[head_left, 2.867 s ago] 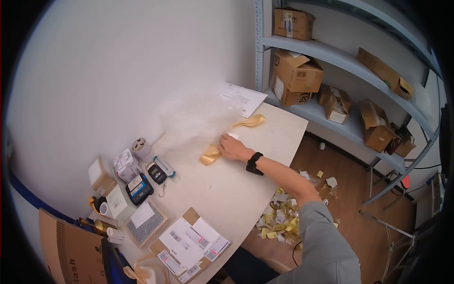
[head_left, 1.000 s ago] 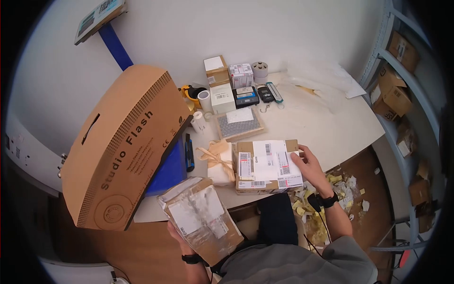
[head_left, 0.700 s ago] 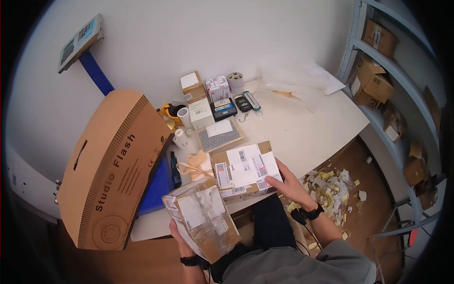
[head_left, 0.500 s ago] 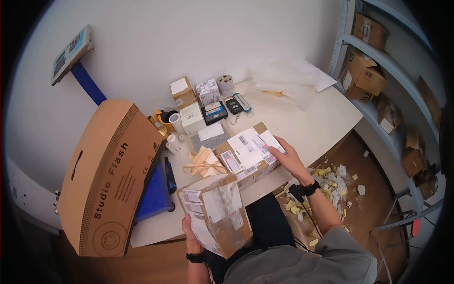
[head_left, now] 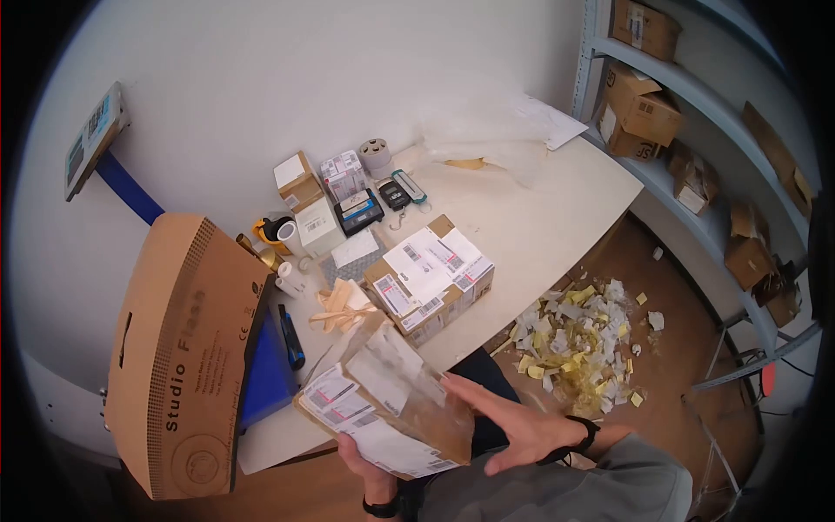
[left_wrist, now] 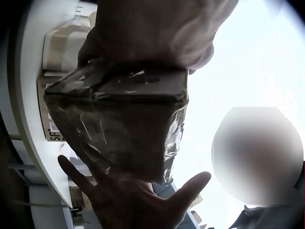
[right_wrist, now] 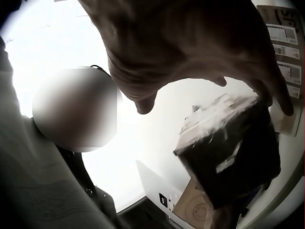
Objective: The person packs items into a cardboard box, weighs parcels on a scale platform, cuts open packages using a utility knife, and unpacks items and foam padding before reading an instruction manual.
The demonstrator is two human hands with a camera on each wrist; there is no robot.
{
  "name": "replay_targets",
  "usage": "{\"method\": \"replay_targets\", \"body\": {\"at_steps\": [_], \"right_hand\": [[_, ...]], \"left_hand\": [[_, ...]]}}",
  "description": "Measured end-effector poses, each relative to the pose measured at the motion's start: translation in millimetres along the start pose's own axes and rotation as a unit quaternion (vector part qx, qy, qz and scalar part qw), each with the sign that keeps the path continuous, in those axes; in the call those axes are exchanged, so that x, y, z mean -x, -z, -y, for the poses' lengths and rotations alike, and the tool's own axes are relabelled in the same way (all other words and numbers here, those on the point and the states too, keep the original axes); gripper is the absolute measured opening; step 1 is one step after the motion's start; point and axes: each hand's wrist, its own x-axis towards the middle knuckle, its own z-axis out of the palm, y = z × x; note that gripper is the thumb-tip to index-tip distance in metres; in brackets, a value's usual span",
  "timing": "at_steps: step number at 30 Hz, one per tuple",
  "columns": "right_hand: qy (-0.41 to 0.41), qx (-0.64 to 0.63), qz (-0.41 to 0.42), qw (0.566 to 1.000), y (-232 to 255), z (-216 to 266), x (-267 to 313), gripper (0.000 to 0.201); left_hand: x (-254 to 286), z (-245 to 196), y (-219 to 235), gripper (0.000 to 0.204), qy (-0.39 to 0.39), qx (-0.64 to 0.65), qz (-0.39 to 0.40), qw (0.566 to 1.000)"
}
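Note:
In the head view, my left hand [head_left: 367,465] holds a taped cardboard box [head_left: 391,413] from its lower left, over the table's front edge. The box is tilted, with shipping labels on one side and shiny clear tape on another. In the left wrist view, that hand [left_wrist: 147,38] grips one end of the box [left_wrist: 119,133]. My right hand [head_left: 513,426] has its fingers spread, thumb apart, its fingertips right at the box's right side. A second labelled box [head_left: 435,265] sits on the table just beyond, and beside it a package with a peach ribbon [head_left: 342,304].
A large Studio Flash carton [head_left: 187,374] stands at the left, a blue-and-black box cutter [head_left: 291,337] beside it. Small boxes, tape rolls and a hanging scale [head_left: 394,195] line the table's back. Paper scraps [head_left: 578,348] litter the floor at right, below shelves [head_left: 713,235].
Earlier my right hand was at a ribbon across the table, then on the labelled box. It has let go of that box and come to the taped box, which my left hand has tilted.

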Motion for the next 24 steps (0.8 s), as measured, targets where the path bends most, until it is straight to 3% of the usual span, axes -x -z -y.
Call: {"method": "replay_targets", "body": {"at_steps": [1, 2, 4, 6, 8, 11, 13, 14, 16, 18, 21, 22, 24], "right_hand": [[-0.008, 0.139, 0.011, 0.990, -5.5, 9.9, 4.8, 0.108], [-0.011, 0.144, 0.002, 0.990, -3.1, 8.8, 7.9, 0.108], [0.036, 0.115, -0.127, 0.985, 12.1, 1.4, 11.1, 0.105], [0.019, -0.049, -0.203, 0.978, 37.2, -6.4, 20.2, 0.096], [-0.010, -0.253, -0.326, 0.911, 69.1, -13.1, 28.9, 0.091], [-0.013, -0.189, -0.429, 0.883, 160.1, -63.6, 36.8, 0.068], [-0.086, -0.140, -0.428, 0.889, 197.9, -61.6, 33.3, 0.069], [-0.076, -0.135, -0.437, 0.886, 207.0, -66.5, 28.6, 0.069], [-0.140, -0.159, -0.389, 0.896, 216.9, -78.1, 5.3, 0.070], [-0.171, -0.057, -0.350, 0.919, 214.4, -90.0, -23.3, 0.077], [-0.209, 0.149, -0.296, 0.920, 207.4, -92.9, -55.1, 0.083], [-0.260, 0.182, -0.267, 0.910, 207.6, -86.3, -59.4, 0.088], [-0.270, 0.212, -0.245, 0.907, 223.3, -93.1, -59.3, 0.092]], "left_hand": [[5.0, -1.5, -20.7, 0.084, 0.017, 0.010, 0.047, 0.999], [8.9, -0.3, -39.4, 0.088, 0.039, -0.033, 0.066, 0.996], [7.4, -2.6, -58.6, 0.093, 0.059, -0.070, 0.092, 0.992], [2.2, -8.5, -71.4, 0.096, -0.030, -0.167, 0.125, 0.977], [-7.6, -16.0, -82.0, 0.099, -0.121, -0.263, 0.162, 0.943], [-32.1, -17.8, -103.6, 0.105, -0.264, -0.381, 0.230, 0.856], [-44.4, -7.4, -70.9, 0.090, -0.329, -0.522, 0.080, 0.782], [-53.8, 1.2, -49.3, 0.086, -0.299, -0.526, 0.063, 0.793], [-72.3, 19.9, -20.0, 0.082, -0.271, -0.529, 0.045, 0.803], [-85.2, 33.9, -9.0, 0.076, -0.208, -0.457, 0.089, 0.860], [-95.5, 47.5, -8.7, 0.071, -0.189, -0.483, 0.108, 0.848], [-96.4, 51.1, -9.9, 0.071, -0.191, -0.482, 0.112, 0.848], [-96.8, 57.1, -9.5, 0.062, -0.197, -0.432, 0.069, 0.877]]}}
